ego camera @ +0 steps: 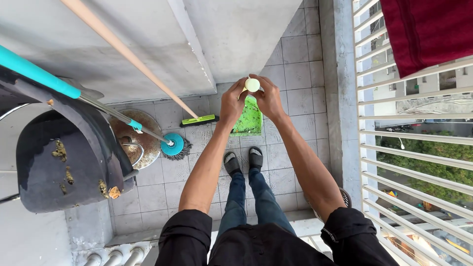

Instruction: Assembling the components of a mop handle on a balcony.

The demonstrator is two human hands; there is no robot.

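Note:
I look straight down at a tiled balcony floor. My left hand (231, 102) and my right hand (268, 98) meet in front of me, both gripping a small pale green round object (252, 84), perhaps a bulb or a cap; its kind is unclear. Fingers of both hands wrap its sides. Far below them a green dustpan (249, 120) lies on the tiles, just beyond my feet in dark sandals (244, 160).
A broom with a wooden handle and green head (198, 119) leans by the wall. A teal spin mop (173, 144) rests beside a round metal bucket (135, 138). A dark worn chair (64, 157) stands left. White railing bars (409, 143) and a red cloth (426, 29) are on the right.

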